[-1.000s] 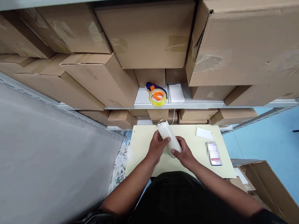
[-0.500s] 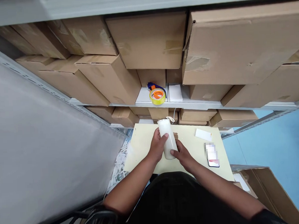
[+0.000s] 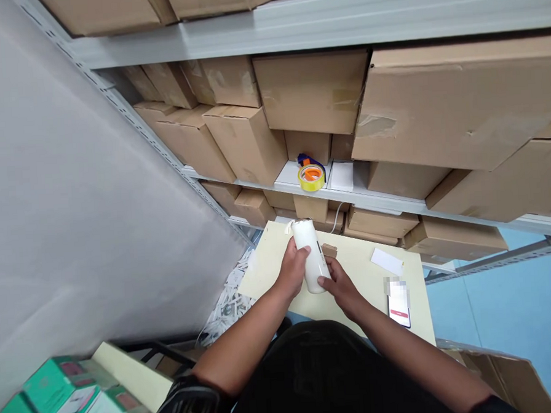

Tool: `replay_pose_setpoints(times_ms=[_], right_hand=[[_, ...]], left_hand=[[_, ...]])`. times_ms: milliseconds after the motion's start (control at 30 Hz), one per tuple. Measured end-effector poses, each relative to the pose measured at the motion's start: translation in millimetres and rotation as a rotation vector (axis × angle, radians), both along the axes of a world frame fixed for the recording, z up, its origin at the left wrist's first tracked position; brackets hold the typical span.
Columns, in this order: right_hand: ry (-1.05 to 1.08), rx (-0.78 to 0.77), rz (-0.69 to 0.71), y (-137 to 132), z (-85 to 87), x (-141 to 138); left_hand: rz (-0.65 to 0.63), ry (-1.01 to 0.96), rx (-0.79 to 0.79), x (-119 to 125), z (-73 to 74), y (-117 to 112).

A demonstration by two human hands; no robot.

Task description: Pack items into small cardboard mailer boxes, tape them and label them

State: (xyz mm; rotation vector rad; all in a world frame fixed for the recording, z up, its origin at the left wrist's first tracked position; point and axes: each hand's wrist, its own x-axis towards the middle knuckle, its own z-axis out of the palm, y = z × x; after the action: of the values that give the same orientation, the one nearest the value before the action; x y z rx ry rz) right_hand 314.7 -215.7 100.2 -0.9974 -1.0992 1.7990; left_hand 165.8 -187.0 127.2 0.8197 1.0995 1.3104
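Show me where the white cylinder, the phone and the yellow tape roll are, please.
White cylinder (image 3: 315, 270): head view, middle of its side.
Phone (image 3: 398, 303): head view, its lit screen.
Yellow tape roll (image 3: 312, 185): head view, lower part of its ring.

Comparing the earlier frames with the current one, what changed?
The glossy white cylinder has been turned: dark print now shows, and the pale loop at its top went from right to left. The view swung left, revealing green-and-white boxes. The bare left hand and bare right hand still hold the cylinder; nothing was let go.
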Motion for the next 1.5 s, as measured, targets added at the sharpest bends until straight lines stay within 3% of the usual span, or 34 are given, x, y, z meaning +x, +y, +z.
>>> replay_pose_setpoints(times_ms=[100,267,333,467,567,733,900,967,1067,1200,1333,1500], right_hand=[[0.113,-0.089,0.086,-7.0,10.4,-11.4],[-0.176,0.047,-0.218,-14.7,5.7,-40.2],[-0.209,0.069,-0.262,-18.0,3.7,-52.4],[0.069,-0.082,-0.145,-25.2,9.1,-77.2],[0.147,-0.151,-0.123,-29.6,12.6,-94.7],[-0.127,-0.005,-0.402,-37.9,8.0,-113.4],[0.156,-0.154,-0.274,-46.0,16.9,-121.1],[0.163,-0.143,-0.283,-47.7,21.8,-122.7],[-0.002,-0.014,-0.401,-48.2,19.9,-122.7],[-0.338,0.126,-0.532,-46.8,-0.5,-119.3],[-0.616,0.140,-0.544,-45.9,-19.3,-115.1],[-0.665,0.201,-0.476,-44.8,-20.8,-101.3]], left_hand=[[-0.051,-0.085,0.012,-9.9,1.8,-1.3],[-0.132,0.063,0.031,-36.4,6.2,-1.1],[-0.127,0.047,0.036,-49.8,4.7,0.5],[-0.147,-0.095,-0.023,-75.8,-0.6,7.9],[-0.256,-0.174,-0.055,-90.5,-1.8,13.5],[-0.359,-0.069,0.002,-104.4,-2.3,13.2],[-0.388,-0.191,-0.035,-106.2,-0.7,10.9],[-0.437,-0.225,-0.058,-105.6,2.6,10.5],[-0.468,-0.153,-0.056,-105.3,5.6,9.8],[-0.407,-0.092,-0.023,-104.2,-3.7,8.8],[-0.374,-0.131,-0.058,-99.1,-19.3,8.7],[-0.479,-0.112,-0.001,-92.4,-20.9,8.0]])
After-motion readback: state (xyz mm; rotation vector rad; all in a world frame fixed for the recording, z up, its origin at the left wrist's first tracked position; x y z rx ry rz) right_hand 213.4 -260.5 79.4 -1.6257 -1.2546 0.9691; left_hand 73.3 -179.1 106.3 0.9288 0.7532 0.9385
